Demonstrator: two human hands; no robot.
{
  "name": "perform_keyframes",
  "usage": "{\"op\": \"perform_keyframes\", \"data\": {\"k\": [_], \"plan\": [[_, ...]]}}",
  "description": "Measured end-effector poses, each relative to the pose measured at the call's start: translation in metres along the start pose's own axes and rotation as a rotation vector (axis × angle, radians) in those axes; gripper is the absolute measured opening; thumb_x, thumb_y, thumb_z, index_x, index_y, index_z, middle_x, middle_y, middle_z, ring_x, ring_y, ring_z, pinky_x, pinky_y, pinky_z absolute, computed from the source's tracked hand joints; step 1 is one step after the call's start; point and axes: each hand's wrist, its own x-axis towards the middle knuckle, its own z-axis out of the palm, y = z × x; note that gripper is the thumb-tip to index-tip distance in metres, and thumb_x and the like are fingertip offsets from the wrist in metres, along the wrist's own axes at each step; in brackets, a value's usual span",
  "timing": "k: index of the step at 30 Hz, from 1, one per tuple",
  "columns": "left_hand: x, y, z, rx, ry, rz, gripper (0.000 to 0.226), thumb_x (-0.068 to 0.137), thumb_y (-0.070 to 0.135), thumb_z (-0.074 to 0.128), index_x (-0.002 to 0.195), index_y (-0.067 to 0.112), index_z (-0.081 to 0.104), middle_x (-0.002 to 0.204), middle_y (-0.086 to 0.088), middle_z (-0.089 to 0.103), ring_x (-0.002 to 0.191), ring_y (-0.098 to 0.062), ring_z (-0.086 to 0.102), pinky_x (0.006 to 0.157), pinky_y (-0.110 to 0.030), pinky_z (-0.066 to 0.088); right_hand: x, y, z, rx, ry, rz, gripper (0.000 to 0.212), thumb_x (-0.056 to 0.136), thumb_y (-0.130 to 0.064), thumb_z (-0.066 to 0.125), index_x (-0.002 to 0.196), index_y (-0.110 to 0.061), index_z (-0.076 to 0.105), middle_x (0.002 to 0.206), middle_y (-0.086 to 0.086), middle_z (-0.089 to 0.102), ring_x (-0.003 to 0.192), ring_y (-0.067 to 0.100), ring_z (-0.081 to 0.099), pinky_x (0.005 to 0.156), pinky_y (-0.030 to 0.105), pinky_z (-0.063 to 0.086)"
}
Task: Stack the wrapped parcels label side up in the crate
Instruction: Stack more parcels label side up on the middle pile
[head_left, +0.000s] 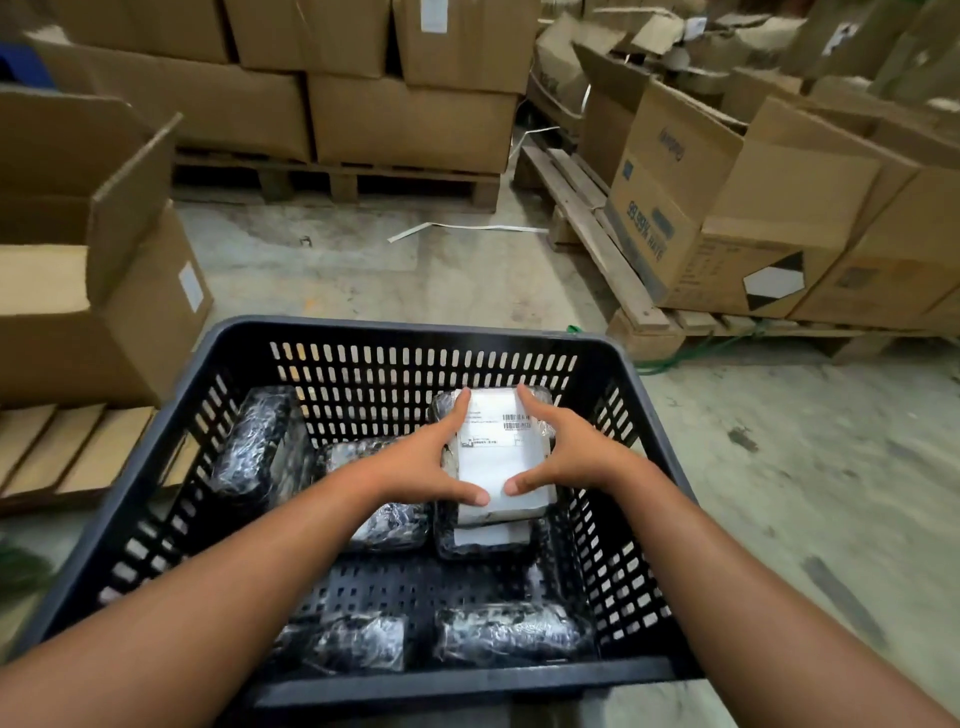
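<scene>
A black slotted plastic crate (415, 332) fills the lower middle of the view. Inside, at the far right, a wrapped parcel with a white label facing up (496, 457) lies on top of another labelled parcel (488, 535). My left hand (434, 460) grips the top parcel's left edge and my right hand (558, 452) grips its right edge, thumbs on the label. Several other parcels in dark shiny wrap lie in the crate: one leaning at the far left (254, 441), one under my left wrist (389, 525), and two at the near side (358, 642) (511, 631).
Cardboard boxes stand on wooden pallets behind (405, 119) and to the right (737, 218). An open carton (93, 291) sits at the left on another pallet. Bare concrete floor (395, 270) stretches beyond the crate, with a white strap lying on it (467, 227).
</scene>
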Motion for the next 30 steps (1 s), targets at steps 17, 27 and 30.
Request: {"op": "perform_keyframes", "data": {"k": [17, 27, 30], "plan": [[0.026, -0.045, 0.016, 0.442, -0.094, -0.129, 0.145, 0.061, 0.064, 0.083, 0.152, 0.031, -0.025, 0.155, -0.005, -0.038, 0.15, -0.036, -0.015, 0.122, -0.057, 0.003, 0.04, 0.019, 0.035, -0.262, -0.197, 0.214, 0.156, 0.052, -0.045, 0.101, 0.161, -0.044, -0.009, 0.17, 0.017, 0.009, 0.153, 0.045, 0.019, 0.124, 0.059, 0.023], [0.016, -0.046, 0.013, 0.452, -0.066, -0.024, 0.136, 0.061, 0.069, 0.081, 0.157, 0.034, -0.009, 0.156, 0.005, -0.04, 0.152, -0.034, -0.01, 0.123, -0.054, 0.007, 0.007, 0.004, 0.025, -0.219, -0.12, 0.067, 0.126, 0.059, -0.038, 0.1, 0.162, -0.041, 0.027, 0.171, 0.01, 0.02, 0.156, 0.033, 0.021, 0.126, 0.047, 0.021], [0.013, -0.049, 0.012, 0.466, -0.072, 0.008, 0.129, 0.064, 0.057, 0.085, 0.157, 0.037, -0.002, 0.16, 0.009, -0.032, 0.152, -0.035, -0.003, 0.122, -0.056, 0.009, -0.022, -0.014, 0.019, -0.297, -0.116, 0.034, 0.113, 0.06, -0.042, 0.099, 0.155, -0.046, 0.039, 0.163, 0.008, 0.026, 0.15, 0.032, 0.03, 0.123, 0.045, 0.025]]}}
